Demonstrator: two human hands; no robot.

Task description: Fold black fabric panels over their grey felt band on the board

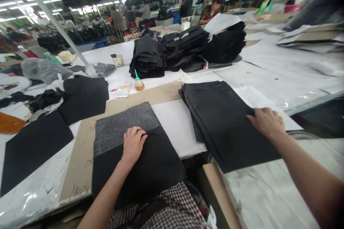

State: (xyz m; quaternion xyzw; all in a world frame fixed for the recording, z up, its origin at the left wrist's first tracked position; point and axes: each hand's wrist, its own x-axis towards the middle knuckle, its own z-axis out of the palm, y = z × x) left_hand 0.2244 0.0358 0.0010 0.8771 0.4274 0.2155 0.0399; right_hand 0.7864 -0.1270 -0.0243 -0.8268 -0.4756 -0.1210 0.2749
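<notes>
My left hand (133, 144) rests on a black sheet (158, 157), near its border with a grey speckled panel (120, 125); its fingers are bent and partly curled, and whether they pinch an edge is too small to tell. To the right lies a stack of black sheets (228, 121), fanned at its left side. My right hand (266, 121) touches the right edge of this stack, thumb on the top sheet and the other fingers pointing away over the edge. Whether it grips a sheet is unclear.
Bundled black pieces (185, 48) lie at the back of the table. A small bottle (139, 84) with a green nozzle stands before them. Black sheets (37, 146) and plastic bags (45, 69) are at the left. A person (212, 10) sits across the table; others work farther off.
</notes>
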